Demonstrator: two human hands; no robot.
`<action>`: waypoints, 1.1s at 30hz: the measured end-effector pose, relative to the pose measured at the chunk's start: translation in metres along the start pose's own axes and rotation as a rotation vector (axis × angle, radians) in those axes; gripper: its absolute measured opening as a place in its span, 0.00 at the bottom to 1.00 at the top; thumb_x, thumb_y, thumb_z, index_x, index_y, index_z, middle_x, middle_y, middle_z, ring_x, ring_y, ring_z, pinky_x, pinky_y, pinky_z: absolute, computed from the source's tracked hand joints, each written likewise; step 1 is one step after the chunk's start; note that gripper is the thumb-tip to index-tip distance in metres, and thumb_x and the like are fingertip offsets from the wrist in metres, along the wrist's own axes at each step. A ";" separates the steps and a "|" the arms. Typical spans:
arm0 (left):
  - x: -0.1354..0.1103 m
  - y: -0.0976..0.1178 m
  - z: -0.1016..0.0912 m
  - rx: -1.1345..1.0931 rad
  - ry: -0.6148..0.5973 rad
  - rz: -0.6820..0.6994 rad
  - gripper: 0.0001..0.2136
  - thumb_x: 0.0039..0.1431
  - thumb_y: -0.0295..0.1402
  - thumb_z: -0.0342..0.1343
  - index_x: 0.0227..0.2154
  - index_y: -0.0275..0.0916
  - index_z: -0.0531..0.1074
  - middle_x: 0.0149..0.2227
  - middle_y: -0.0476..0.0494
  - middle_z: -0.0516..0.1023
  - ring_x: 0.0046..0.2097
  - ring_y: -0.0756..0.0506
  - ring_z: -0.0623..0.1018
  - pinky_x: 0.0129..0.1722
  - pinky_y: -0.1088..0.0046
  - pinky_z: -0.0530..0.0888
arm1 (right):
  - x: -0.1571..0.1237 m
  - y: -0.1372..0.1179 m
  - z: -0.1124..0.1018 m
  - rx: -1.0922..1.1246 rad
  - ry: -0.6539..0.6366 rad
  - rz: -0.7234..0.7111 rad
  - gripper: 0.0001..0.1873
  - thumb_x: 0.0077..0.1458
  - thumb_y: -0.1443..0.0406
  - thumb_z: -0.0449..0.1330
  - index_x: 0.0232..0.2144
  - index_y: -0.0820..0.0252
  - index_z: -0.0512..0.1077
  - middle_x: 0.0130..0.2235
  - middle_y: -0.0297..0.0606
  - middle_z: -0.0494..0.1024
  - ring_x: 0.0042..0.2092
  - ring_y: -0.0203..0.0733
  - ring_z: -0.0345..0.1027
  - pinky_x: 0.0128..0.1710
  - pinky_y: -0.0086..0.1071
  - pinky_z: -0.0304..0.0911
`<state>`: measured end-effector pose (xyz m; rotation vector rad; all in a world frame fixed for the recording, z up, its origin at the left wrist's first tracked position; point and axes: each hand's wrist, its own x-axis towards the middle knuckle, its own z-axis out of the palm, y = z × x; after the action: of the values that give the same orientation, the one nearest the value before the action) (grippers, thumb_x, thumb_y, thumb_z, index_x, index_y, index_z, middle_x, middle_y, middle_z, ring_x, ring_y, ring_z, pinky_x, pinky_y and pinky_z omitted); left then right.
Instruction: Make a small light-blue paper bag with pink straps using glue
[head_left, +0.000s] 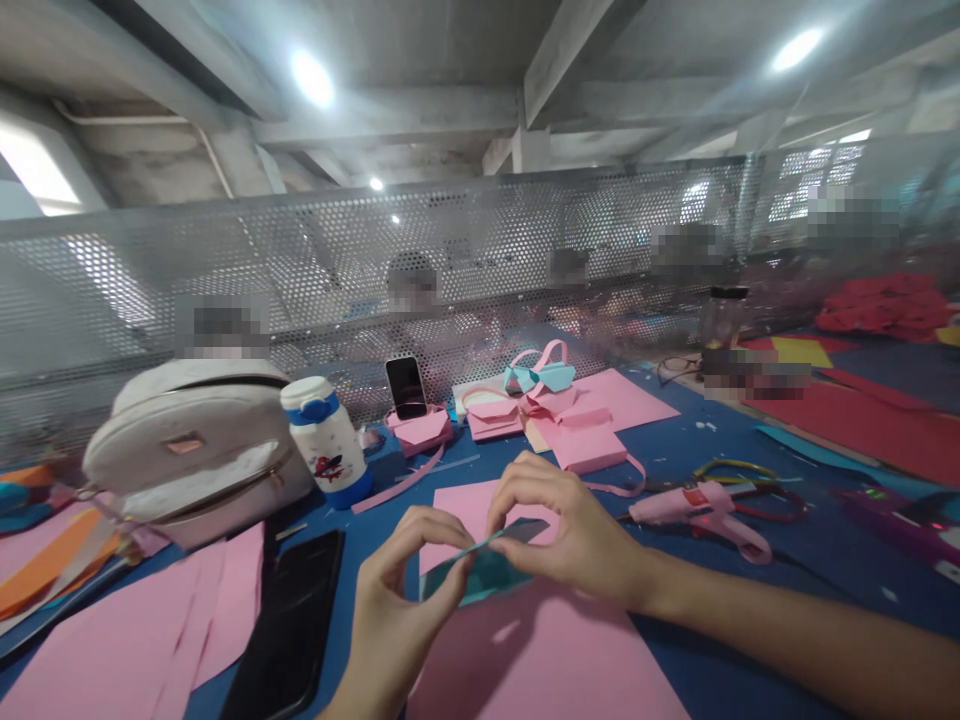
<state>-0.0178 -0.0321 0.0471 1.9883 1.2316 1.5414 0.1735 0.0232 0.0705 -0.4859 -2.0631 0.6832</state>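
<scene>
Paper (491, 577), teal, folded edge pinched in left fingers (427, 532) and right fingers (525, 487), close together.

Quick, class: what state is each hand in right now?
Left hand: closed, pinching the folded teal paper by its edge.
Right hand: closed, pinching the same paper.

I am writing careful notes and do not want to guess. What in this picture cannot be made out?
Head view: pinched edge of the teal paper, partly covered by the left hand and right hand.
Head view: near end of the pink sheet beneath, cut off by the bottom edge.
Head view: rest of the purple object, blurred and cut off by the right edge.
Head view: people beyond the perforated screen, veiled by it and pixelated.
</scene>
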 end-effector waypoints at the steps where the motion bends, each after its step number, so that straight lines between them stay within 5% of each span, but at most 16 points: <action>1: 0.000 -0.001 0.000 -0.001 0.004 0.003 0.04 0.57 0.26 0.60 0.28 0.40 0.75 0.30 0.47 0.76 0.35 0.46 0.76 0.36 0.74 0.71 | 0.000 0.000 0.000 -0.005 0.003 0.000 0.09 0.49 0.75 0.66 0.29 0.58 0.74 0.33 0.30 0.76 0.39 0.39 0.65 0.42 0.34 0.60; 33: 0.001 -0.003 0.001 -0.091 0.034 -0.032 0.05 0.56 0.26 0.61 0.26 0.40 0.75 0.29 0.48 0.76 0.35 0.47 0.76 0.36 0.76 0.72 | 0.004 0.003 -0.001 0.038 0.017 -0.023 0.09 0.47 0.77 0.66 0.28 0.60 0.74 0.32 0.31 0.76 0.38 0.38 0.65 0.41 0.33 0.59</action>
<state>-0.0185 -0.0295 0.0447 1.8839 1.1791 1.5928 0.1725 0.0277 0.0718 -0.4443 -2.0333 0.7010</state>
